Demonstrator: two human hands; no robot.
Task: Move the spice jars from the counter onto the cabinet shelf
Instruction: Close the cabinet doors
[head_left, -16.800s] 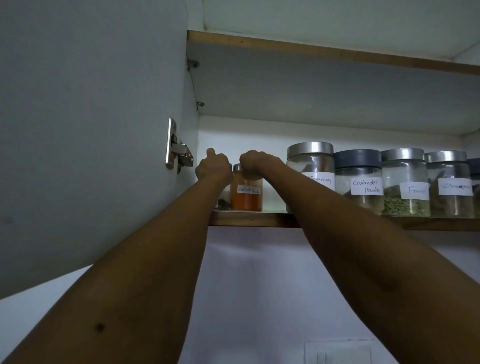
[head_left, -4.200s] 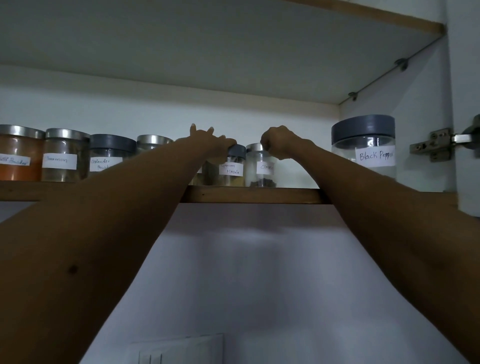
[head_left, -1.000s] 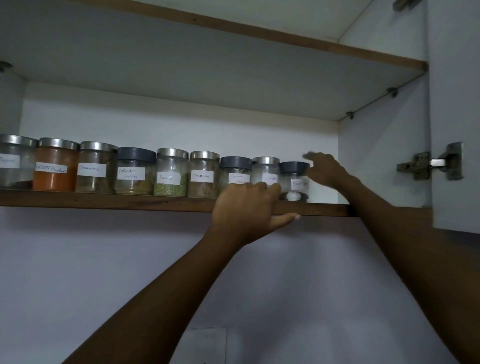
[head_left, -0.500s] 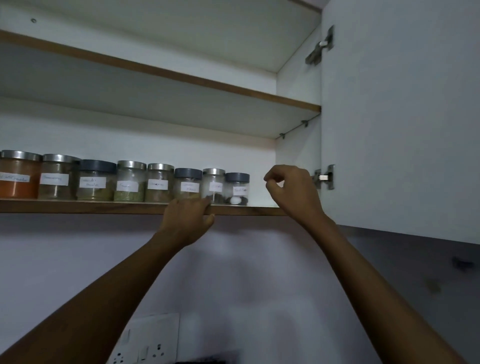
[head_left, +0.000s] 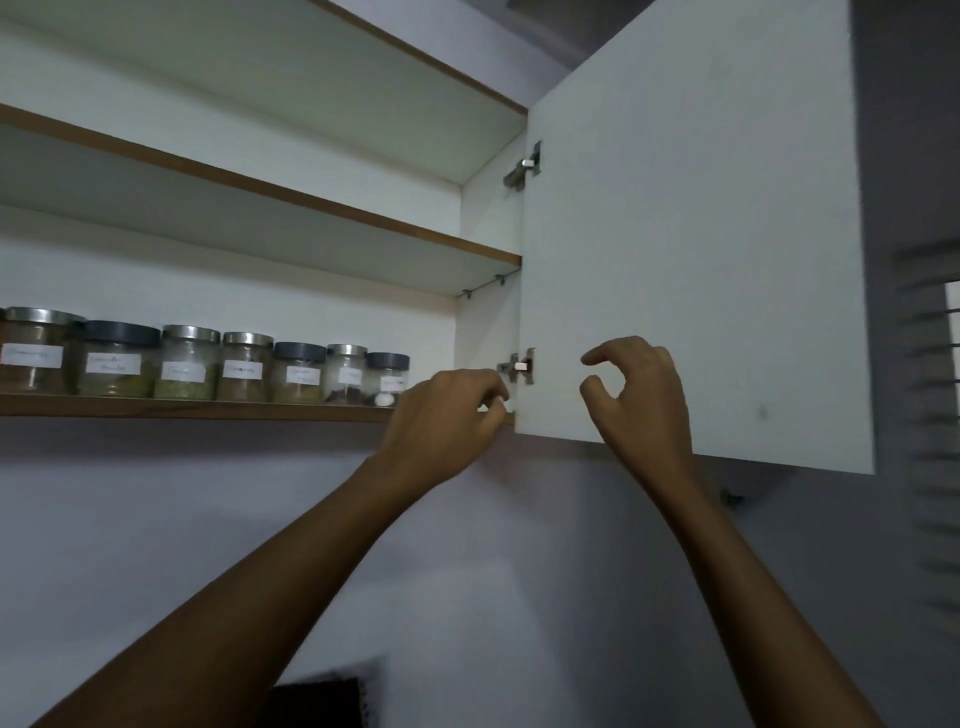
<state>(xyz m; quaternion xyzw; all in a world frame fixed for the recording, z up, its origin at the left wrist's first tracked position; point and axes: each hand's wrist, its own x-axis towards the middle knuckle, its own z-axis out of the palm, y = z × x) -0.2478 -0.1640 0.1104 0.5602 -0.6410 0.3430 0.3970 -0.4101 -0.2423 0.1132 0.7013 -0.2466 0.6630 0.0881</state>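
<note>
My right hand (head_left: 640, 396) hangs loosely curled in front of the open white cabinet door (head_left: 685, 249), thumb and forefinger apart, holding nothing. My left hand (head_left: 445, 417) curls at the right end of the wood-edged white cabinet shelf (head_left: 208, 408), just below the lower metal hinge (head_left: 519, 367); I cannot tell whether it grasps anything. Beyond it, the labelled glass spice jars (head_left: 244, 367) with silver and dark lids stand upright in a row along that shelf.

2 arms are stretching upward, left hand (head_left: 447, 415) curling its fingers loosely, right hand (head_left: 641, 397) arching thumb and forefinger apart, both holding nothing.
</note>
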